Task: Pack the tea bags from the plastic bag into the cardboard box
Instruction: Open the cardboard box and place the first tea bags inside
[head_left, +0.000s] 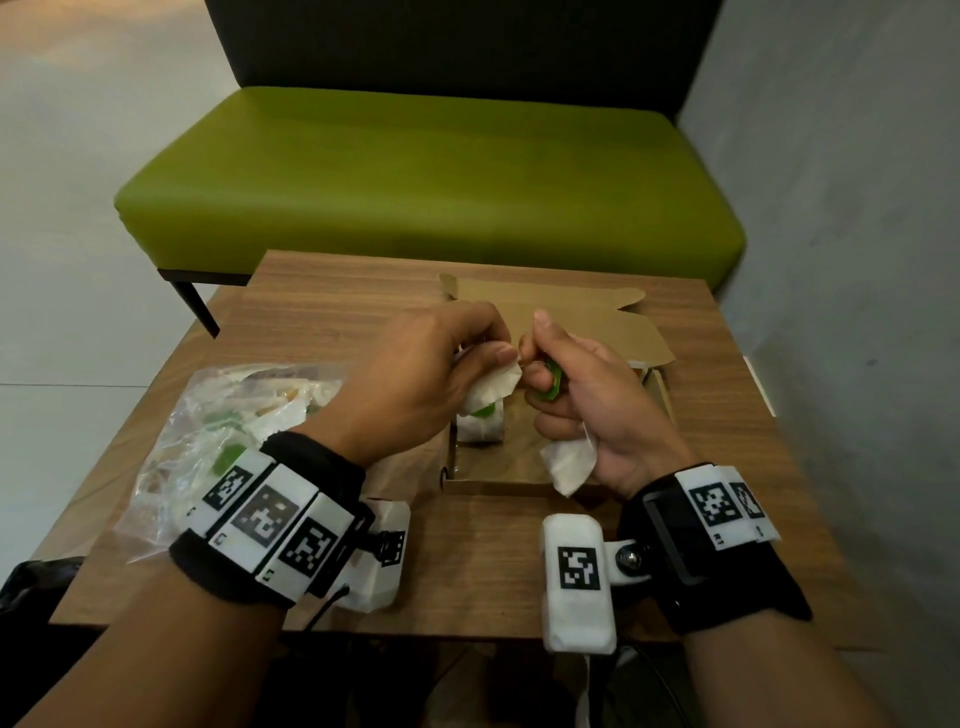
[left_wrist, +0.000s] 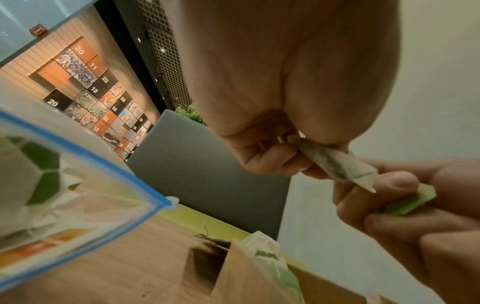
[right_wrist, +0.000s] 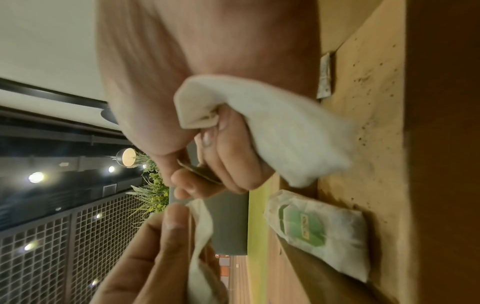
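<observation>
From above, both hands meet just over the open cardboard box (head_left: 498, 483) on the bench (head_left: 467, 571): the left hand (head_left: 415, 384) pinches a white tea bag (head_left: 491, 389), while the right hand (head_left: 587, 405) curls round a second tea bag (head_left: 569, 462) and nips a green tag (head_left: 551, 387). At the left wrist, the pinched tea bag (left_wrist: 335, 164) points its long axis toward the right fingers (left_wrist: 394, 183), the plastic bag (left_wrist: 64, 185) lying off to the left. At the right wrist, packed tea bags (right_wrist: 319, 232) lie flat in the box directly below, so I judge either hand need only drop straight down.
</observation>
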